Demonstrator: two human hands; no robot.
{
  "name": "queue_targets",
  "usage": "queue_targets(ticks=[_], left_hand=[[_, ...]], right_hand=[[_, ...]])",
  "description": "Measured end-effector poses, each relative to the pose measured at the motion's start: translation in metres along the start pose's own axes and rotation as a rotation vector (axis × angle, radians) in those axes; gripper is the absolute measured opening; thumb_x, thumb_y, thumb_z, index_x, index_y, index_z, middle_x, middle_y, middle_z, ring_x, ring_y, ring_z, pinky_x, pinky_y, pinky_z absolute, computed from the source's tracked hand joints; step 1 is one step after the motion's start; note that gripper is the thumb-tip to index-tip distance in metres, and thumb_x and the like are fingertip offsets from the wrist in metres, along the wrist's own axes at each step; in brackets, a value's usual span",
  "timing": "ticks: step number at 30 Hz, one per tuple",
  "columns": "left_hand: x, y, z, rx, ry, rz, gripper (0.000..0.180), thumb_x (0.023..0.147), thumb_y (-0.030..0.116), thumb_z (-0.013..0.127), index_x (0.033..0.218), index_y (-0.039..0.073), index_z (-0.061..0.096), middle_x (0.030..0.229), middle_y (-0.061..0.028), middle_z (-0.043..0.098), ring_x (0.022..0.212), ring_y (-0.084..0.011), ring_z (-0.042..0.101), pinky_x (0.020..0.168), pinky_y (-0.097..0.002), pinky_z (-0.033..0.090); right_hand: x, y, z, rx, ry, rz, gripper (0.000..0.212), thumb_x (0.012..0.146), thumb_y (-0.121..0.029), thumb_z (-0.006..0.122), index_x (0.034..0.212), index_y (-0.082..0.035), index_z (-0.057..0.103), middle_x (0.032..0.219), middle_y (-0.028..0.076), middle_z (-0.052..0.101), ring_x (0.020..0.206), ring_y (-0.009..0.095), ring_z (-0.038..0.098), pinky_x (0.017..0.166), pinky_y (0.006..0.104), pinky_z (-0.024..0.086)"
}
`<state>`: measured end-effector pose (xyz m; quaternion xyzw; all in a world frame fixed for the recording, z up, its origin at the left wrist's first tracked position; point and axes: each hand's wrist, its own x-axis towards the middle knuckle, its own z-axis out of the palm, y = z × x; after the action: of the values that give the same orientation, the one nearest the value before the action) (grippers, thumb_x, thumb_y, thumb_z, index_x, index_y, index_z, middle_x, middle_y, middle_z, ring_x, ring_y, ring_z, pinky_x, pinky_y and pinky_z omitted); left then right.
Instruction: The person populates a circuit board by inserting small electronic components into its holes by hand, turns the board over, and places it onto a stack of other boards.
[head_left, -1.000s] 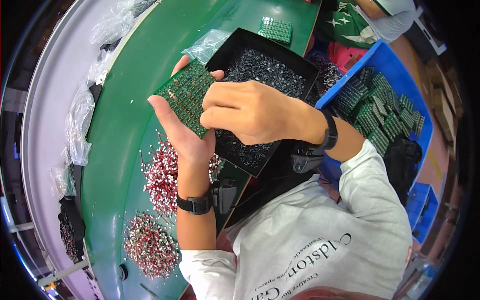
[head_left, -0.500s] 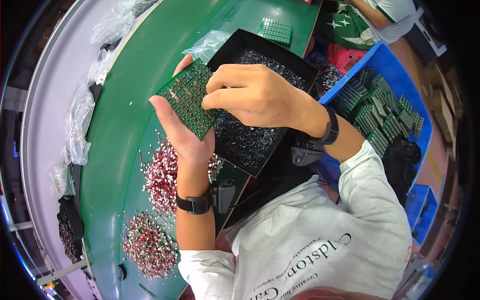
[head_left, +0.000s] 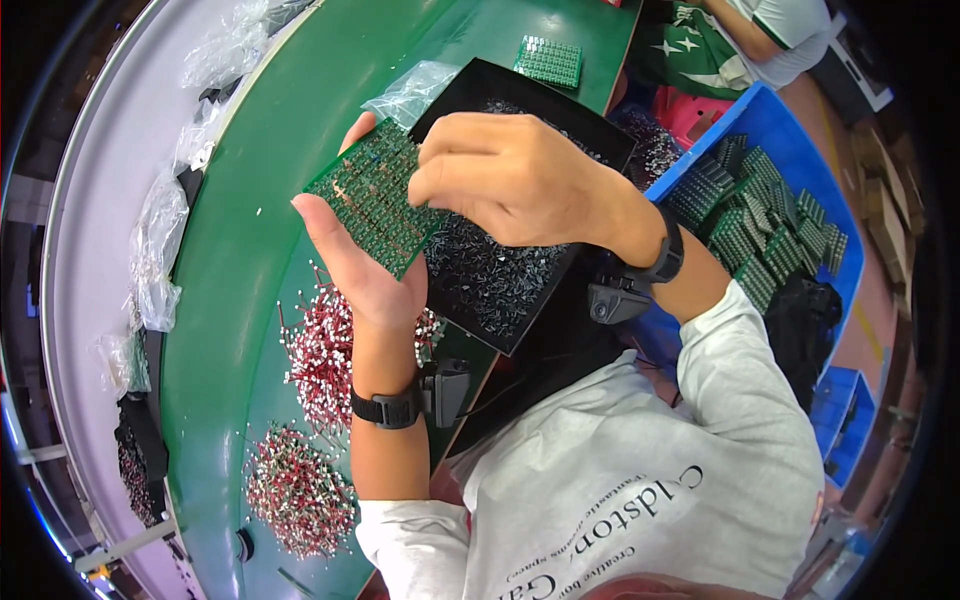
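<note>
My left hand [head_left: 372, 275] grips a green circuit board panel [head_left: 372, 195] by its edges, thumb on the left side and fingertips showing past the far side. The panel is a grid of many small boards and tilts above the worktable. At its right edge my right hand [head_left: 510, 180] is closed in a pinch, with the fingertips close against the board. Whatever lies between those fingertips is too small or hidden to make out. Below both hands sits a black tray [head_left: 490, 335] of small dark parts.
Two piles of red-and-white wired connectors, a nearer pile [head_left: 300, 490] and a farther pile [head_left: 320, 350], lie on the green table [head_left: 225, 400]. Another panel [head_left: 549, 62] rests beyond the tray, near a clear plastic bag [head_left: 412, 90]. At right, a blue bin [head_left: 850, 240] holds several panels. A co-worker [head_left: 770, 30] sits at far right.
My right hand has shifted slightly, its fingers curling closer together at the board's edge. The board in my left hand has moved a little to the left.
</note>
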<state>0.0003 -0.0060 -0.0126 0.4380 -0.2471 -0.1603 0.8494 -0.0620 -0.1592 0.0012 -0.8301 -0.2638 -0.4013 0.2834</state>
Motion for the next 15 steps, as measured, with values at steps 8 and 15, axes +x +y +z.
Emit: queue_targets(ticks=[8,15], left_hand=[[-0.001,0.0,0.001,0.004,-0.013,0.004,0.081,0.101,0.065,0.029,0.14,-0.004,0.046,0.123,-0.0141,0.061,0.111,-0.0219,0.06,0.097,-0.0357,0.048],[-0.001,0.003,-0.003,-0.031,-0.042,-0.016,0.082,0.101,0.065,0.028,0.142,-0.004,0.044,0.124,-0.0142,0.061,0.115,-0.0235,0.059,0.098,-0.0377,0.048]], right_hand=[[-0.006,-0.005,0.016,0.059,0.006,-0.007,0.022,0.068,0.007,0.066,0.088,-0.002,0.061,0.086,0.009,0.059,0.08,0.028,0.061,0.067,0.0361,0.052],[0.003,-0.01,-0.001,0.13,0.015,0.073,0.013,0.077,0.008,0.064,0.084,-0.001,0.057,0.081,0.011,0.054,0.074,0.032,0.058,0.07,0.0383,0.053]])
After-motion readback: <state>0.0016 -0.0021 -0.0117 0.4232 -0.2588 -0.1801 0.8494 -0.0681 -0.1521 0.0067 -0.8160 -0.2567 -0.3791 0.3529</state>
